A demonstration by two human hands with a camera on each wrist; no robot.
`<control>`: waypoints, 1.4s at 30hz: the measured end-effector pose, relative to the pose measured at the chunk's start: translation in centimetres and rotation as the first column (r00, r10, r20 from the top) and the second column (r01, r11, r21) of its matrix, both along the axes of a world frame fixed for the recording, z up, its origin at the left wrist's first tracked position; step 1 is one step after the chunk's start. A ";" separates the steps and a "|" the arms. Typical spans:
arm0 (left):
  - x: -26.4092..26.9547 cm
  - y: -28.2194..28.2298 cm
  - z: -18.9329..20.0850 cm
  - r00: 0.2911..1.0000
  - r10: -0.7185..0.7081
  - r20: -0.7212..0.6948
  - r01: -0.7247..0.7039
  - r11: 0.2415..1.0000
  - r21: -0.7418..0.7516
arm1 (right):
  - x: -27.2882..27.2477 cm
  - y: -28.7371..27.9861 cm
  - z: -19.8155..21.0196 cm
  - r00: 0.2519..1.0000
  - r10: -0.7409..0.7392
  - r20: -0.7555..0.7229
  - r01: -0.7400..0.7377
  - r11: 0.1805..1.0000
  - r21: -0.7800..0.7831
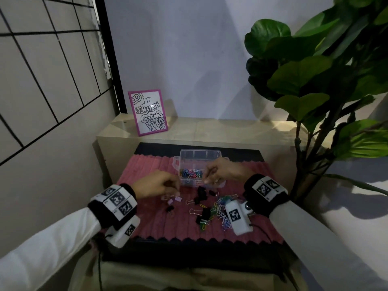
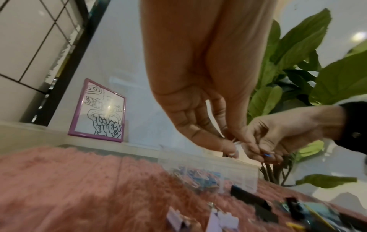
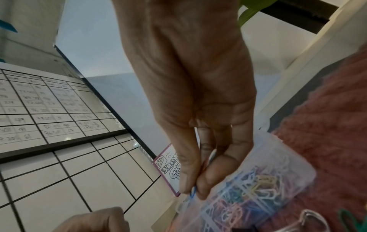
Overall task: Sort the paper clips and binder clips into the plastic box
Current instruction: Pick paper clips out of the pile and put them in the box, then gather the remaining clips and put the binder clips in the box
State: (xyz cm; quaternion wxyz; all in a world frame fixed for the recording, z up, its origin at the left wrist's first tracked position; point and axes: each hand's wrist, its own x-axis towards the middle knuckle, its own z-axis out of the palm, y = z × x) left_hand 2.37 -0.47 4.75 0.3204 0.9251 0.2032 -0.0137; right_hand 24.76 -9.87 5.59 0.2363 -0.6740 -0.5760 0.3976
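Head view, left hand: hovers low over the pink mat, fingers curled downward with the tips drawn together; whether they pinch anything I cannot tell.
Lilac binder clips: small and pale purple, on the mat just beneath the left fingertips, with a tiny black one nearer the left wrist.
Black binder clips: matte black with wire handles, scattered on the mat between the two hands, just in front of the box.
Plastic box: clear, lid open, with dividers; it stands beyond both hands, closer to the right one.
Paper clips in box: a bright tangle of blue, pink, white and yellow wire in the near compartment, under the right fingertips.
Right hand: poised over the box's front edge, thumb and fingers pinching a blue paper clip.
Loose paper clips: a multicoloured heap, green and yellow among them, on the mat below the right wrist.
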 end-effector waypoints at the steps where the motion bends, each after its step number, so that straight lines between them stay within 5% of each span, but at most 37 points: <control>1: 0.2 0.3 0.2 0.999 0.027 0.017 -0.027 1.000 -0.004 | 0.3 -0.3 -0.2 0.999 -0.019 -0.030 0.019 1.000 -0.004; 5: 1.6 1.7 0.5 0.986 0.132 0.098 -0.133 0.991 0.003 | 1.0 -0.4 -0.2 0.984 -0.106 -0.142 0.110 0.994 0.021; 9: 4.3 2.9 1.4 0.969 0.211 0.127 -0.229 0.962 0.147 | 0.9 1.0 0.2 0.965 -0.227 -0.129 0.244 0.960 0.135; 13: 6.5 3.4 1.7 0.976 0.198 0.093 -0.208 0.972 0.109 | 0.8 2.9 -0.5 0.944 -0.317 -0.086 0.328 0.926 0.188; 18: 7.2 2.7 0.4 0.987 0.159 0.011 -0.159 0.970 0.184 | 0.1 2.5 -0.7 0.946 -0.218 0.240 0.176 0.967 0.187; 25: 4.4 -0.6 -0.2 0.987 0.081 0.142 -0.098 0.988 0.121 | 2.1 -3.4 0.1 0.943 -0.197 0.266 0.088 0.924 0.373; 29: 4.4 -3.7 -1.3 0.993 -0.110 0.034 0.110 0.994 -0.001 | 0.4 -7.6 -1.1 0.939 0.080 0.335 -0.132 0.982 0.132; 35: 7.1 -7.3 -2.9 0.945 -0.301 -0.128 0.321 0.928 0.187 | -2.4 -10.4 -3.4 0.690 0.212 0.693 -0.260 0.965 -0.036; 38: 7.7 -7.1 -3.4 0.911 -0.280 -0.304 0.359 0.900 0.246 | -1.7 -10.4 -4.0 0.646 0.223 0.730 -0.248 0.966 -0.075; 42: 7.8 -6.9 -3.3 0.932 -0.263 -0.251 0.331 0.899 0.286 | -1.3 -10.5 -4.6 0.618 0.172 0.767 -0.255 0.967 -0.011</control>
